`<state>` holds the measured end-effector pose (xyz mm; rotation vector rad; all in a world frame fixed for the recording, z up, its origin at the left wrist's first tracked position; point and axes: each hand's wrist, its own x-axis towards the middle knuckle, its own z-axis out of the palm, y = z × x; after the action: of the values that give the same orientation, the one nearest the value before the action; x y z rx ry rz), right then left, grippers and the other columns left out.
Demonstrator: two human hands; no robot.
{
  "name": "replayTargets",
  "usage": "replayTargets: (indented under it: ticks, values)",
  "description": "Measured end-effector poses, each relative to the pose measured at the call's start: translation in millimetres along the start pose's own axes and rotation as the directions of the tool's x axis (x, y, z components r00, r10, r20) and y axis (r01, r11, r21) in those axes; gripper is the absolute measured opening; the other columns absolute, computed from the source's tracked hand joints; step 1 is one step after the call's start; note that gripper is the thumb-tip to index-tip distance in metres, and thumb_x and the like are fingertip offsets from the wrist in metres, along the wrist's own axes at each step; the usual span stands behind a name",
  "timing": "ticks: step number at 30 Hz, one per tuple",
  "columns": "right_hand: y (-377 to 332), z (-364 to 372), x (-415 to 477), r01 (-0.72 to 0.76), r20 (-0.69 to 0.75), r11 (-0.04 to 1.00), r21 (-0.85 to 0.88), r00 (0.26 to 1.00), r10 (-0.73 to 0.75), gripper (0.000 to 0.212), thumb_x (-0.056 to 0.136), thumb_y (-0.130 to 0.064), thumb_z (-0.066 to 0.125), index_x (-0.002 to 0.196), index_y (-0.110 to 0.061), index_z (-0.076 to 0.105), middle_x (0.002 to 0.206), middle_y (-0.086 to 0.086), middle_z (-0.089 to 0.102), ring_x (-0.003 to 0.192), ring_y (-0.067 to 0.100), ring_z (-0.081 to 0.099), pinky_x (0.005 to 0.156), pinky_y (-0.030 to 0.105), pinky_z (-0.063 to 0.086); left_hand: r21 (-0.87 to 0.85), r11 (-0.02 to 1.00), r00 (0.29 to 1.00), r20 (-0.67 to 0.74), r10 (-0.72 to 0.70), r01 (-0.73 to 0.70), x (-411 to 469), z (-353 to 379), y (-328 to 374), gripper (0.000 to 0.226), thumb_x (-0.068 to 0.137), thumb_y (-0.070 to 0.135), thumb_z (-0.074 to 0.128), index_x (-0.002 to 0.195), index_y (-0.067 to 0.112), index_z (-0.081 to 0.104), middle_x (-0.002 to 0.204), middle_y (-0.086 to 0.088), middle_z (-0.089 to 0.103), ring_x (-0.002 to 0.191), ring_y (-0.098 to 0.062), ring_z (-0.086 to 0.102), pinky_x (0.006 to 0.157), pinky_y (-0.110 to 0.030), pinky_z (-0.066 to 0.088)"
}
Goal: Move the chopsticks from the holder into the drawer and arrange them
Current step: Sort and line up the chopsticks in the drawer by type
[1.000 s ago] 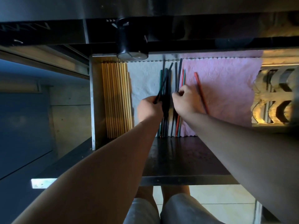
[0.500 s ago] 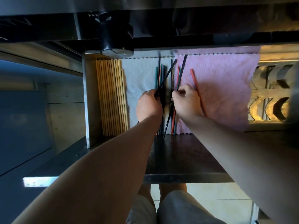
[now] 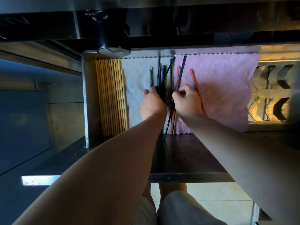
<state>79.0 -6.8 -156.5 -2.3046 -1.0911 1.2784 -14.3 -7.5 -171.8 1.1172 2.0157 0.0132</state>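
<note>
Nearest the camera, your legs in pale shorts [image 3: 175, 208] stand over a tiled floor [image 3: 219, 195]. Both forearms reach across the dark front lip of the open drawer [image 3: 186, 177].

Your left hand [image 3: 152, 104] lies over the white cloth [image 3: 138, 75] that lines the drawer's middle. Its fingers curl round a bundle of dark chopsticks [image 3: 162, 78], whose far ends fan out beyond the knuckles. A green chopstick [image 3: 151, 77] lies alone just left of the bundle, its near end hidden under the hand.

Your right hand [image 3: 186, 101], just beside the left, pinches a black chopstick [image 3: 181, 72] between thumb and curled fingers. The stick tilts, with its far end over the left edge of the pink cloth [image 3: 224, 88]. A red chopstick [image 3: 193, 79] lies loose on the pink cloth and passes under the outer side of the right hand.

Against the drawer's left wall, pale wooden chopsticks [image 3: 112, 98] lie side by side in a neat row. At the right, a metal part with curved cut-outs [image 3: 272, 95] adjoins the pink cloth. Farthest, a black cylindrical holder [image 3: 112, 38] shows above the drawer's far-left corner.
</note>
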Motion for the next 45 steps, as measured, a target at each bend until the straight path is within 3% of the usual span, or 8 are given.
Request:
replayTargets:
  ticks: [6,11,16,23,26,31,37,45]
  values:
    - [0.6,-1.9,2.3,-0.005,0.037,1.0,0.009,0.999,0.004,0.012,0.085,-0.016,0.053,0.089,-0.007,0.061,0.085,0.015,0.066,0.077,0.025,0.061,0.069,0.033,0.049,-0.009,0.994,0.993,0.031,-0.11,0.11,13.9,-6.2,8.0,0.024,0.095,0.013,0.053,0.117,0.006,0.057,0.119,-0.013,0.059,0.104,-0.031,0.06,0.08,-0.036,0.045]
    - [14.1,15.7,18.1,-0.104,0.032,0.987,0.126,0.994,0.1,0.005,0.073,-0.034,0.045,0.073,-0.031,0.048,0.087,0.012,0.065,0.077,0.034,0.068,0.066,0.053,0.057,0.001,0.989,0.984,0.103,-0.145,0.146,22.6,-13.4,15.1,0.023,0.088,0.014,0.061,0.108,0.004,0.065,0.106,-0.014,0.068,0.098,-0.031,0.065,0.082,-0.036,0.054]
    - [3.3,15.7,19.0,-0.143,-0.077,0.984,0.111,0.985,0.152,0.017,0.085,-0.016,0.055,0.099,-0.009,0.063,0.093,0.014,0.067,0.084,0.028,0.064,0.074,0.035,0.053,-0.061,0.989,0.983,0.127,-0.129,0.138,20.0,-8.5,8.9,0.026,0.088,0.019,0.06,0.108,0.003,0.065,0.101,-0.015,0.068,0.094,-0.033,0.066,0.073,-0.034,0.052]
    - [9.7,28.3,20.5,-0.146,-0.076,0.989,0.015,0.986,0.146,0.02,0.082,-0.02,0.067,0.091,-0.003,0.071,0.089,0.018,0.071,0.086,0.03,0.067,0.06,0.026,0.039,-0.06,0.996,0.995,0.086,-0.053,0.059,19.9,-19.9,-11.7,0.027,0.096,0.031,0.051,0.095,0.005,0.057,0.074,-0.003,0.054,0.064,-0.021,0.053,0.05,-0.027,0.032]
    - [10.7,30.3,18.5,-0.092,-0.113,0.995,-0.048,0.99,0.086,0.019,0.081,-0.018,0.067,0.092,-0.003,0.07,0.089,0.016,0.071,0.087,0.029,0.065,0.061,0.02,0.032,-0.1,0.995,0.997,0.073,-0.009,0.017,18.0,-25.1,-17.0,0.021,0.099,0.028,0.046,0.1,0.008,0.052,0.083,-0.006,0.054,0.074,-0.025,0.053,0.059,-0.029,0.034]
    - [13.0,32.2,19.5,-0.057,-0.125,0.991,-0.118,0.991,0.042,0.02,0.081,-0.017,0.064,0.096,-0.005,0.069,0.093,0.015,0.071,0.092,0.03,0.065,0.071,0.024,0.041,-0.195,0.98,0.997,0.069,-0.018,0.031,12.6,-31.4,-26.6,0.024,0.102,0.025,0.037,0.117,0.012,0.05,0.097,-0.009,0.06,0.086,-0.031,0.059,0.063,-0.03,0.037]
    - [7.9,30.4,18.8,-0.03,-0.132,0.981,-0.19,0.991,0.005,0.02,0.087,-0.018,0.06,0.104,-0.008,0.065,0.099,0.014,0.07,0.095,0.028,0.064,0.075,0.027,0.044,-0.291,0.954,0.996,0.06,-0.06,0.075,4.1,-31.1,-42.5,0.02,0.097,0.031,0.051,0.109,0.016,0.056,0.087,-0.003,0.064,0.073,-0.025,0.061,0.06,-0.03,0.047]
    - [-3.3,27.1,25.6,-0.045,-0.094,0.916,-0.398,0.996,0.007,0.029,0.083,-0.027,0.058,0.101,-0.007,0.068,0.102,0.015,0.07,0.099,0.032,0.065,0.083,0.032,0.05,-0.301,0.926,0.974,0.082,-0.213,0.228,7.2,-30.2,-32.8,0.028,0.101,0.021,0.039,0.113,0.009,0.061,0.099,-0.007,0.065,0.091,-0.026,0.063,0.067,-0.029,0.045]
